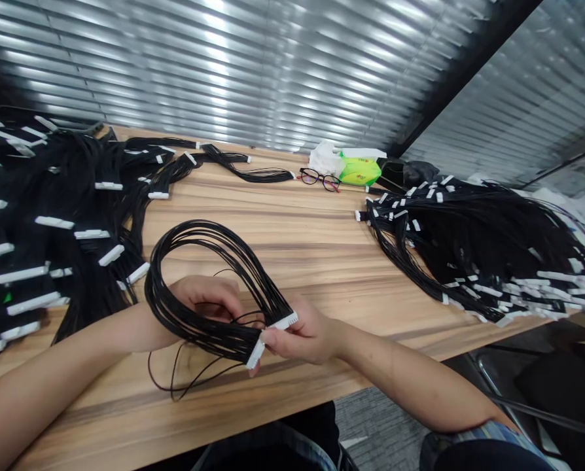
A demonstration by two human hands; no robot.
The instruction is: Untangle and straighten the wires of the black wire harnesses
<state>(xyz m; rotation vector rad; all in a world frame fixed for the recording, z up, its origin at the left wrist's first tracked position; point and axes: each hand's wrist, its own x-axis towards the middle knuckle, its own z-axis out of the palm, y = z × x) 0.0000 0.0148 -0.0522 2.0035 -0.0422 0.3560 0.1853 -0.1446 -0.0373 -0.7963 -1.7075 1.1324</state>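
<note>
**Black wire harness (214, 335) looped between both hands, above the near edge of the wooden table (273, 216).**
The right hand (302, 335) pinches the white connectors (281, 322); the left hand (201, 297) curls behind the loop, its grip unclear. The wires look light and limp, so the stiff connectors offer the surest hold. Farther off, more harnesses (469, 242) lie heaped.

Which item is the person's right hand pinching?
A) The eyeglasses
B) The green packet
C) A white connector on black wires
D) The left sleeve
C: the right hand pinches a white connector at the end of the looped black wires.
</note>
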